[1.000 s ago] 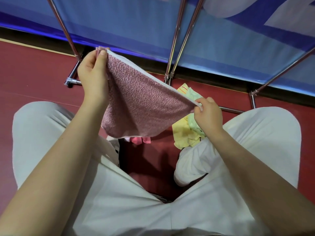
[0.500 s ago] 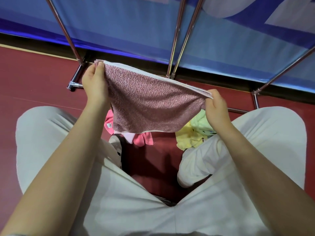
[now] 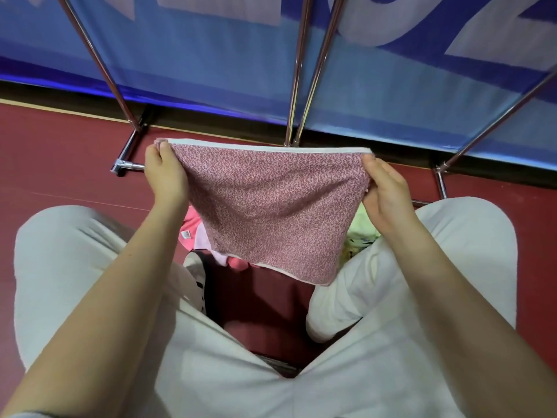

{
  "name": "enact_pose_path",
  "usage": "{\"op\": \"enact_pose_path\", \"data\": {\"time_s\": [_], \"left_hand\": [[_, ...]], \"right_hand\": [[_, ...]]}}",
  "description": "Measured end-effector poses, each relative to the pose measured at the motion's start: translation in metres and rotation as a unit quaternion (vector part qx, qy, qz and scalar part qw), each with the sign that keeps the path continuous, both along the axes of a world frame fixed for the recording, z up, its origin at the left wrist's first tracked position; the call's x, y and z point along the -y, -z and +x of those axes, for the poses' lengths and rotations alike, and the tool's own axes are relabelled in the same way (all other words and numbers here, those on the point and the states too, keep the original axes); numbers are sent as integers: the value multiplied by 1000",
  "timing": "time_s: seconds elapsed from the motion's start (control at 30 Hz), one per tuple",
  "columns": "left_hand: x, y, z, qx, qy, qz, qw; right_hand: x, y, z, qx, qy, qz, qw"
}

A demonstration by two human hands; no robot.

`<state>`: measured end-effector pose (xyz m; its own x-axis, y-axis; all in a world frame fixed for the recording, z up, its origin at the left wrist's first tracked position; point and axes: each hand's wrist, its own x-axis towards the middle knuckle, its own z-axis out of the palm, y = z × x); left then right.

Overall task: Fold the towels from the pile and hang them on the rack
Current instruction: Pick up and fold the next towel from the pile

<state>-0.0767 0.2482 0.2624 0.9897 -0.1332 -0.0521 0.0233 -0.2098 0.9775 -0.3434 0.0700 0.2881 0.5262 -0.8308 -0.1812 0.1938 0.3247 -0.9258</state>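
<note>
Head view: pile [image 3: 211, 236] behind towel [image 3: 271, 206]

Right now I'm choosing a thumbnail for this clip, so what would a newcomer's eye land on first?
First, the pink speckled towel, stretched mid-frame between the left hand and right hand, each pinching an upper corner. Behind it, the rack's chrome poles rise against a blue banner. Below the towel, bright pink and yellow-green cloths peek out on the red floor.
</note>
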Motion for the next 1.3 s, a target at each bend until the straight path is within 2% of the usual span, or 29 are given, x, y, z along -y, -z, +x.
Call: {"op": "enact_pose_path", "data": {"time_s": [0.1, 0.27, 0.4, 0.53, 0.67, 0.77, 0.9, 1.03, 1.17, 1.3], "left_hand": [[6, -7, -8, 22, 33, -5, 999], [11, -10, -18, 40, 53, 26, 997], [21, -12, -29, -57, 55, -18, 997], [36, -28, -50, -220, 97, -113, 964], [48, -43, -75, -265, 146, -133, 944], [56, -55, -92, -279, 169, -142, 935], [60, -65, -120, -254, 206, -179, 928], [57, -65, -131, -243, 225, -215, 919], [56, -72, -126, -251, 248, -240, 904], [53, -65, -114, -225, 214, -215, 926]], "right_hand": [[7, 4, -1, -55, 58, -28, 996], [8, 11, 2, -171, 145, -121, 967], [16, 21, 6, -204, 189, -93, 956], [19, 25, 15, -188, 230, 3, 955], [10, 20, 31, -173, 208, 3, 963], [-10, 0, 42, -154, 174, -77, 970], [-38, -16, 51, -103, 116, -144, 977], [-52, -25, 57, -97, 48, -197, 974], [-63, -25, 62, -142, -15, -295, 945], [-69, -22, 67, -149, -59, -397, 904]]}}
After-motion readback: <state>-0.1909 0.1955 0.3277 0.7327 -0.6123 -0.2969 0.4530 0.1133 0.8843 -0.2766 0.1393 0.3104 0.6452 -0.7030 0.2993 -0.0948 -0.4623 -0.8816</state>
